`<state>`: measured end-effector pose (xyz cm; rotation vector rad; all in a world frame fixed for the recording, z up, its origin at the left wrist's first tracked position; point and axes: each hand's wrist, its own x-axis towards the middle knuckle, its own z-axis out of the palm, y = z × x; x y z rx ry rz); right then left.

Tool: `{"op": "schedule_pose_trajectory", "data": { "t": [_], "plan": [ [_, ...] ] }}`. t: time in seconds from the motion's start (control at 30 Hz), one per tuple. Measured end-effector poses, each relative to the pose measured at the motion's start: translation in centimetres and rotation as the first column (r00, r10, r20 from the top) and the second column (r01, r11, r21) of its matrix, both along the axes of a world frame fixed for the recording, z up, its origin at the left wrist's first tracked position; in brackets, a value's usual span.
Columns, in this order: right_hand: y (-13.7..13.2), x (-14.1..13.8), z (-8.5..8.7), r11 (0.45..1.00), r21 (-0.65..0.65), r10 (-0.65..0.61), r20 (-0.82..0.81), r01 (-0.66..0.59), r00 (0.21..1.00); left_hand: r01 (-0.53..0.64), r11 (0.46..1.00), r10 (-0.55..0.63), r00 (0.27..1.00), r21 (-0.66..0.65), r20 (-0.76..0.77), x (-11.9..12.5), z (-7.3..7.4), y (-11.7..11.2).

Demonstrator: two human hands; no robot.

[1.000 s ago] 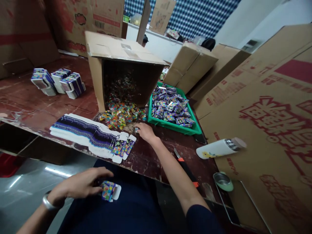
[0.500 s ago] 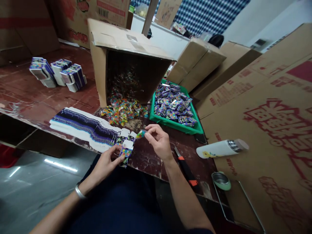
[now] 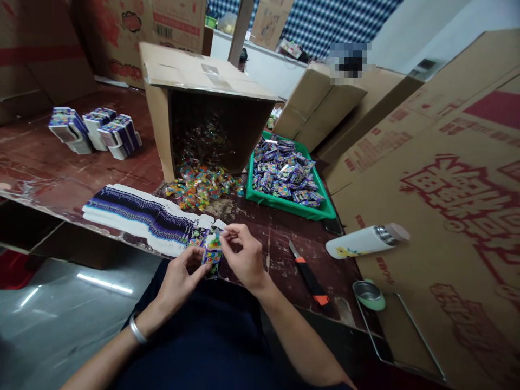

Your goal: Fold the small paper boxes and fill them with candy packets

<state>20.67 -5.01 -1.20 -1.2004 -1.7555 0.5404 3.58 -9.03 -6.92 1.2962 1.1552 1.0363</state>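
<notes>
My left hand [image 3: 181, 279] grips a small colourful printed box [image 3: 212, 255] upright at the table's near edge. My right hand [image 3: 242, 255] pinches at the box's open top, its fingertips closed on a small sweet that I can barely make out. Just beyond the hands lies a fanned row of flat, unfolded boxes [image 3: 140, 216]. A tipped cardboard carton [image 3: 195, 86] spills wrapped sweets [image 3: 199, 184] onto the table behind them.
A green tray [image 3: 292, 207] of filled boxes sits right of the carton. Stacks of boxes [image 3: 93, 130] stand far left. A utility knife [image 3: 309, 276], a white flask [image 3: 361, 242] and a small cup [image 3: 369, 295] lie right. Big cartons [image 3: 447, 179] wall the right side.
My left hand rose from my lap to the table edge with the small box. My right hand left the sweets pile and came to the box's top.
</notes>
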Motion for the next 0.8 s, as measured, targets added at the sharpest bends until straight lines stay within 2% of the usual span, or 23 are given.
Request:
{"op": "schedule_pose_trajectory", "data": {
  "t": [0.07,0.13,0.23,0.37,0.53,0.63,0.7,0.8],
  "plan": [
    [-0.2,0.1,0.2,0.998,0.052,0.031,0.128,-0.038,0.991,-0.033,0.999,0.033,0.999,0.0,0.022,0.2,-0.2,0.0],
    [-0.2,0.3,0.3,0.993,0.05,0.09,0.197,-0.102,0.976,-0.08,0.997,0.08,0.995,-0.001,0.058,0.4,-0.1,0.0],
    [0.0,0.8,0.2,0.988,-0.005,0.155,0.127,-0.155,0.98,-0.12,0.993,0.121,0.981,-0.015,0.151,0.5,0.3,-0.1],
    [0.1,1.3,-0.5,0.956,-0.14,0.251,-0.053,-0.256,0.966,-0.059,0.997,0.067,0.969,-0.04,0.236,0.5,0.9,-0.1],
    [0.4,1.6,-0.8,0.933,-0.196,0.312,0.02,-0.303,0.95,0.047,0.997,-0.032,0.968,-0.054,0.247,0.6,0.9,-0.3],
    [0.6,1.5,-0.9,0.898,-0.324,0.274,-0.116,-0.297,0.955,0.068,0.996,-0.054,0.971,-0.056,0.231,0.8,0.8,-0.4],
    [0.3,1.2,-1.2,0.879,-0.397,0.173,-0.248,-0.263,0.953,0.056,0.997,-0.042,0.97,-0.05,0.241,0.8,0.7,-0.4],
    [-0.8,0.5,-2.3,0.917,-0.367,0.027,-0.329,-0.154,0.944,0.012,0.998,0.005,0.959,-0.056,0.283,0.7,0.7,-0.3]
  ]
}}
